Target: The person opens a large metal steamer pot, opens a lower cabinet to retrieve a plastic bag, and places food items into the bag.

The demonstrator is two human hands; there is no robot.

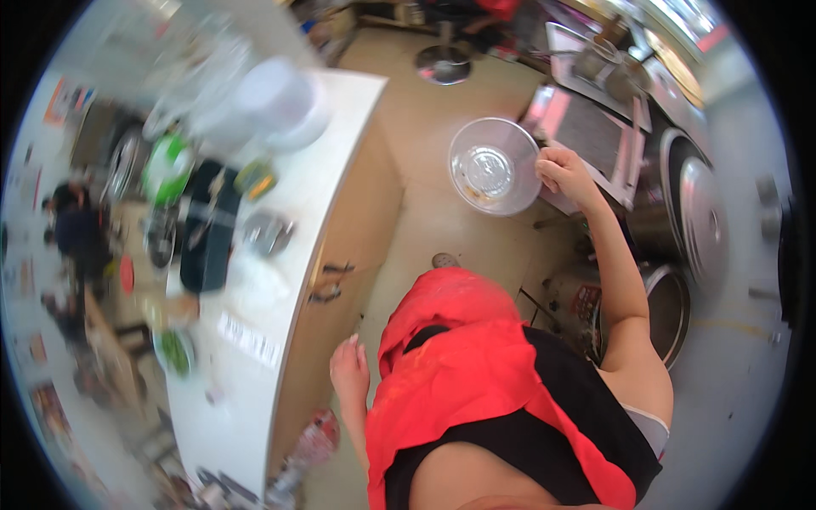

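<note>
My right hand (559, 171) grips the rim of a clear round plastic bowl (491, 167), held out over the floor. Small brownish bits cling to the bowl's inside, and nothing else shows in it. My left hand (350, 366) hangs low beside the red apron (456, 370), near the wooden front of the counter, fingers loosely curled and holding nothing that I can see.
To the left runs a white-topped counter (319, 185) with a dark tray (210, 229), a bowl of greens (173, 352) and blurred white tubs. Large metal pots (669, 312) and a lid (701, 217) stand at the right. Ahead is a stool base (444, 65); people are at far left.
</note>
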